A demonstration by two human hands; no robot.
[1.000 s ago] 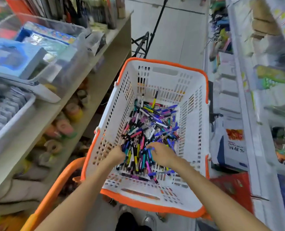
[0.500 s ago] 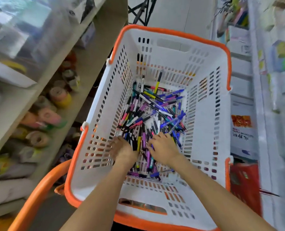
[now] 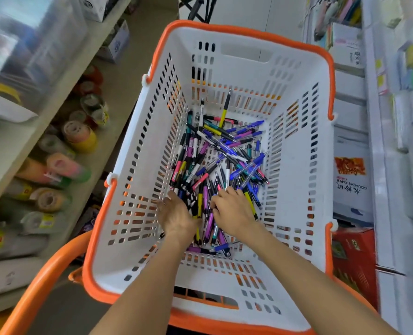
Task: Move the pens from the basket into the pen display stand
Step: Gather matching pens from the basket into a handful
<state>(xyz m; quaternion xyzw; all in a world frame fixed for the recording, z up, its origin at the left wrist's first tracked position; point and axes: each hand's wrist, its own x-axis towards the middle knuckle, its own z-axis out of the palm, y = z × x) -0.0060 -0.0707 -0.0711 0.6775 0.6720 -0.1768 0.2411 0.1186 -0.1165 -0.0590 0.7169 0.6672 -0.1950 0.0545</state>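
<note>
Pens are heaped in the basket. Left hand is laid flat alongside; right hand is curled into the heap, grasp unclear. Tangled pens may be dropped if lifted loosely.

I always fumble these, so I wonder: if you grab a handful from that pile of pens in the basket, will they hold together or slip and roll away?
The pens look smooth, round and thin, so some will probably slip out. They lie crisscrossed, so neighbours may snag. Both the left hand and right hand are in the pile, which likely helps.
</note>
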